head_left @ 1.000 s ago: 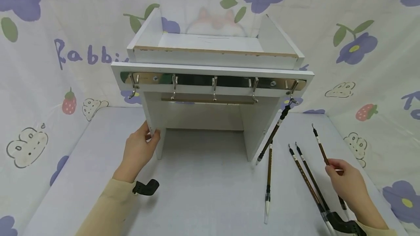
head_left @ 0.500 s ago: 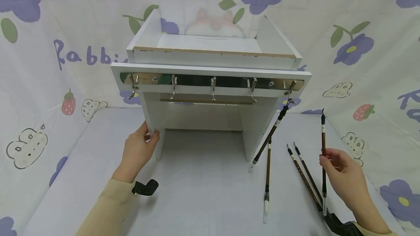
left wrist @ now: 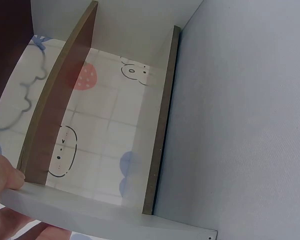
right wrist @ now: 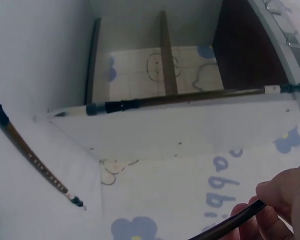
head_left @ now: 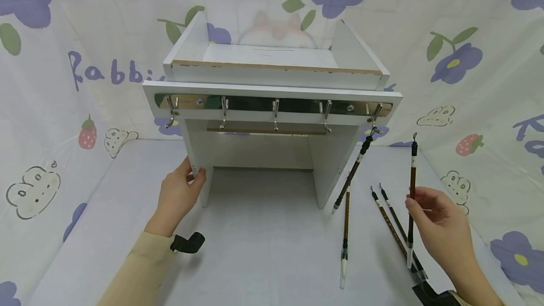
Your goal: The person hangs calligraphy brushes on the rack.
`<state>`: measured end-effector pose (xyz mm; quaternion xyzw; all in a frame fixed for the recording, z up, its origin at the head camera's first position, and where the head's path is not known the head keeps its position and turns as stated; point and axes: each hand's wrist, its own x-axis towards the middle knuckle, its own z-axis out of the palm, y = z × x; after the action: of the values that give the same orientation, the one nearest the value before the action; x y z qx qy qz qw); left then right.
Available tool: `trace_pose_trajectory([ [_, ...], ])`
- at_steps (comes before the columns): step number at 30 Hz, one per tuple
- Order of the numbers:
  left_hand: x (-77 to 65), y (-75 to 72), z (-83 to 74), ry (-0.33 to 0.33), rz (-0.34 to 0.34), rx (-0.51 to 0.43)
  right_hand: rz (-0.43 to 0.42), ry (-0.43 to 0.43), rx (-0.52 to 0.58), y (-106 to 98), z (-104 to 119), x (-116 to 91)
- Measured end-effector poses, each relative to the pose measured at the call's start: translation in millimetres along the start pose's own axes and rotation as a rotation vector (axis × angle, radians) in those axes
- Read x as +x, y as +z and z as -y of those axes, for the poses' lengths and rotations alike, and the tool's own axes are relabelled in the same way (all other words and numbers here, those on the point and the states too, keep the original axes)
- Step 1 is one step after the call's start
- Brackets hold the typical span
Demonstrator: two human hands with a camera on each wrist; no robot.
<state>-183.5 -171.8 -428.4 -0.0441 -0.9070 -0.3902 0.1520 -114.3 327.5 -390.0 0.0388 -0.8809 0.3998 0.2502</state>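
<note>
A white wooden shelf stands on the table, with a metal hook strip along its front. My left hand grips the edge of its left side panel, thumb on the inner side. Between thumb and fingers, my right hand pinches a writing brush, nearly upright with its hanging loop at the top. That brush is off to the right of the shelf, clear of the hooks. Another writing brush hangs at a slant from the rightmost hook, tip down; the right wrist view shows this hanging brush too.
One brush with a clear cap lies on the table right of the shelf. Two more, a brown brush and a darker brush, lie partly behind the held brush and right wrist camera. A patterned cloth forms the backdrop.
My right hand has moved left and slightly away from me, bringing its brush from slanted to nearly upright. The hanging brush sways a little. My left hand stays on the panel.
</note>
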Motion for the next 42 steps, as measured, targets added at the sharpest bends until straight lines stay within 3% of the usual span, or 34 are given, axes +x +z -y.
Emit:
trace_pose_trajectory([
  [8, 0.4, 0.1, 0.0, -0.005, 0.001, 0.002, -0.021, -0.049, 0.031, 4, 16, -2],
  [15, 0.0, 0.8, 0.5, -0.015, 0.007, -0.002, -0.036, -0.076, 0.136, 9, 27, -2],
  [27, 0.9, 3.0, 3.1, -0.013, 0.002, 0.0, -0.005, -0.337, 0.311, 28, 45, 2],
  [34, 0.9, 2.6, 2.4, -0.017, 0.004, 0.005, 0.038, -0.38, 0.337, 42, 53, 4],
  [42, 0.7, 2.0, 0.6, -0.022, 0.007, 0.009, 0.103, -0.389, 0.246, 51, 60, 5],
])
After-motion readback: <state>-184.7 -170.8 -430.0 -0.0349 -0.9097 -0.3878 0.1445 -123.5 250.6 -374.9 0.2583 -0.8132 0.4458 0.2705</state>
